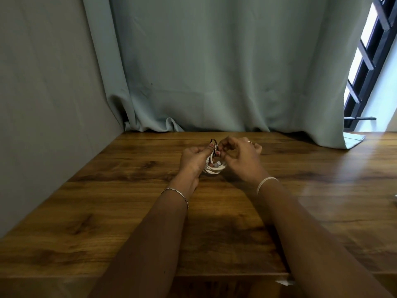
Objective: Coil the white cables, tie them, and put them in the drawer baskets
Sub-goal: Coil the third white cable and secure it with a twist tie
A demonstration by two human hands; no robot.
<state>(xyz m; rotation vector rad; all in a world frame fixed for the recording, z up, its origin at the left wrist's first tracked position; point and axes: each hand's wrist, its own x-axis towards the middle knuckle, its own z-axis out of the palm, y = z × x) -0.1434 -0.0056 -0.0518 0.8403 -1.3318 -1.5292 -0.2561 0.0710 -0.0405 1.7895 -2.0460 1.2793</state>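
Observation:
A small coil of white cable hangs between my two hands above the middle of the wooden table. My left hand grips the coil's left side, thumb up against it. A thin black tie loops up over the top of the coil. My right hand pinches that tie with its fingertips just right of the coil. Part of the coil is hidden behind my fingers. No drawer basket is in view.
A grey-green curtain hangs along the table's far edge, and a grey wall closes the left side. A barred window shows at the upper right. A small pale object peeks in at the right edge.

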